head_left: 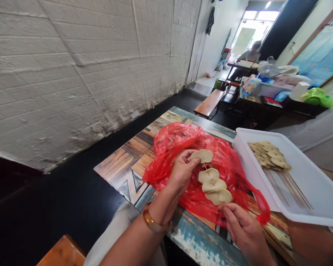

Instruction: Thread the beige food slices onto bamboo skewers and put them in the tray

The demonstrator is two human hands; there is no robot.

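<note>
The person's left hand (183,168), at ten o'clock from the held skewer's middle, pinches a pale slice (202,156) between thumb and fingers. At five o'clock the right hand (242,223) has its fingers closed on the low end of the thin stick (205,166), just below the threaded slices (214,184). The stick's upper end meets that top slice; from where I stand I can't tell whether it has gone through. The whole skewer hangs over a crumpled red plastic bag (177,136) on the patterned table (135,147). At two o'clock, a white tray (308,181) holds a heap of loaded skewers (266,153), bare ends towards four o'clock.

To thread well, I'd keep the right hand steady and the stick straight, meet the slice near its middle, and hold the left fingertips off the point. The slices look soft, so a gentle push should suit better than a jab, which might tear them.
</note>
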